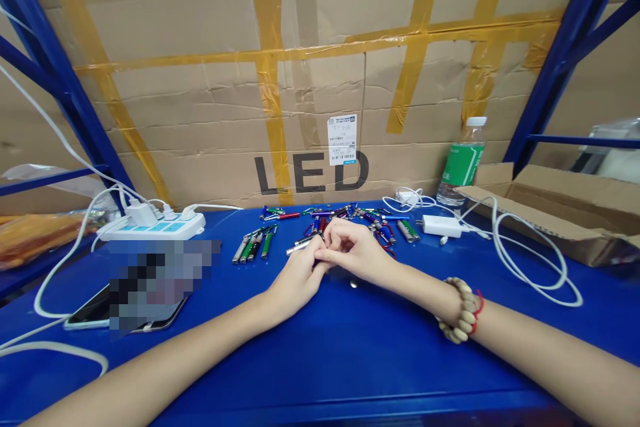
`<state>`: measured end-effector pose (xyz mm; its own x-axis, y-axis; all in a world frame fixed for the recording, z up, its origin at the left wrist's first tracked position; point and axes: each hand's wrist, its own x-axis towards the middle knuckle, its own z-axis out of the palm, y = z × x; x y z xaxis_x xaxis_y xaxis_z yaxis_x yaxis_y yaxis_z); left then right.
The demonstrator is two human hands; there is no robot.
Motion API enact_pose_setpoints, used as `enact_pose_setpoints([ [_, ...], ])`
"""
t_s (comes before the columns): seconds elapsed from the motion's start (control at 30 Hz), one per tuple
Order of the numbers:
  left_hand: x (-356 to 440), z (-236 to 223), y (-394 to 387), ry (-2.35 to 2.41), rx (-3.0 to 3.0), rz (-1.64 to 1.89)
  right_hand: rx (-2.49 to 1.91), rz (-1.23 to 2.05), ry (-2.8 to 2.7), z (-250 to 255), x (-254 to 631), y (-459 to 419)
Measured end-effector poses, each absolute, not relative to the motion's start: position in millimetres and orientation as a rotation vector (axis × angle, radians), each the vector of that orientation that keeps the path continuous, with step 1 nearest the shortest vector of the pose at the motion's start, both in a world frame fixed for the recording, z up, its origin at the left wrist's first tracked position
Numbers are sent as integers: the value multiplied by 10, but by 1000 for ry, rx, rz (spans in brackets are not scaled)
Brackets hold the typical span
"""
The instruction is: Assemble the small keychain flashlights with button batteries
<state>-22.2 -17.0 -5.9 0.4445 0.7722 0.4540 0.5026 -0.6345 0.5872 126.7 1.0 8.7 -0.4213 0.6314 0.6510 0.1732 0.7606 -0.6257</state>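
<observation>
My left hand [300,275] and my right hand [357,250] meet over the middle of the blue table, fingers closed and fingertips pressed together. Whatever they pinch is hidden by the fingers. A silver tube [296,248] sticks out past the left hand's knuckles; I cannot tell whether it is held or lies behind. Left of the hands, several small keychain flashlights [254,247], silver, green and black, lie side by side with clips attached. Behind the hands spreads a loose pile of similar keychain flashlights [373,219] in blue, red and silver. A small shiny round piece [353,285] lies just below the right hand.
At left are a white power strip [155,227] with plugs and cables, and a phone [93,310] beside a blurred-out item. Right: a white charger [441,226], coiled cable [530,290], green-labelled bottle [461,160] and open carton [555,207]. A large cardboard box [200,113] stands behind.
</observation>
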Motion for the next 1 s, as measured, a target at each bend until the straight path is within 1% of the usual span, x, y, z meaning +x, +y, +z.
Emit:
enact_pose_setpoints([
  [0.1,-205,-2,-178,1164,2214,1034,-676,696,-1910,28,1259,54],
  [0.2,-202,36,-181,1143,2120,1062,-712,790,-1840,-4,1283,103],
  [0.37,-233,-6,-120,1137,2036,1082,-780,906,-1781,1,1302,130],
  [0.57,-266,-57,-7,1150,1960,1147,-843,968,-1830,46,1360,167],
  [0.67,-267,-40,-3,1129,1910,1215,-829,948,-1987,85,1420,188],
  [0.83,-251,14,-48,1133,1951,1268,-743,825,-2300,156,1499,178],
  [1.0,-234,33,-61,1149,1932,1246,-636,605,-2465,215,1534,174],
])
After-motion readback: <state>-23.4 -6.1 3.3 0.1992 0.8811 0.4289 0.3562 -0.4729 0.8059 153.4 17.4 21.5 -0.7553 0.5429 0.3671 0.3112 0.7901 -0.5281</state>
